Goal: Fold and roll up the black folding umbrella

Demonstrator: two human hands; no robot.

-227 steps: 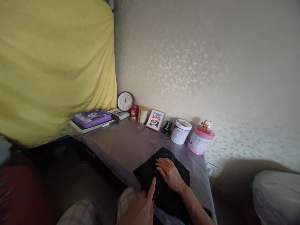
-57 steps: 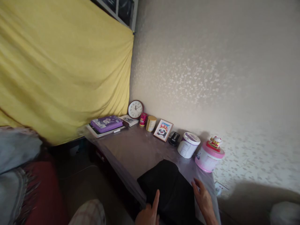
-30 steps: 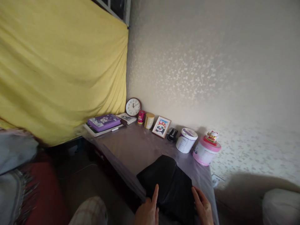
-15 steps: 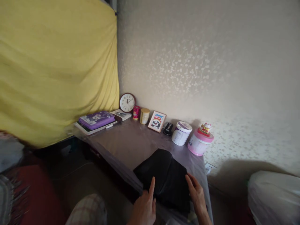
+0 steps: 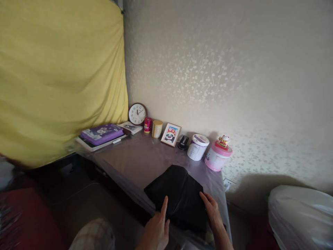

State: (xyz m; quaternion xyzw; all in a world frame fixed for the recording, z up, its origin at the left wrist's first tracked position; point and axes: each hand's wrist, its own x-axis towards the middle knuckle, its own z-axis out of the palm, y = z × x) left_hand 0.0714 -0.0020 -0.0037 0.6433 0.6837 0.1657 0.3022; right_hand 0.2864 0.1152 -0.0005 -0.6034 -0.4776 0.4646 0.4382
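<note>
A black folded fabric piece [image 5: 179, 194], with creases and a pointed left corner, lies over the near part of the table. Its exact kind cannot be made out. My left hand [image 5: 157, 225] is at its near left edge, index finger stretched along the top and thumb to the right; the remaining fingers are hidden. At the right edge, my right hand [image 5: 212, 210] grips the fabric, fingertips on its upper side. The lower edge of the fabric falls into shadow between both hands.
On the covered table [image 5: 125, 156] stand a clock [image 5: 137, 114], cans, a panda picture frame [image 5: 171, 134], a black object [image 5: 183, 142], a white tub [image 5: 198, 147] and a pink tub [image 5: 218, 156] with a figurine. A purple case [image 5: 102, 133] lies left. A white bundle [image 5: 299, 215] is right.
The whole view has shifted slightly, so everything appears a little further left. Both hands keep nearly the same places on the black fabric.
</note>
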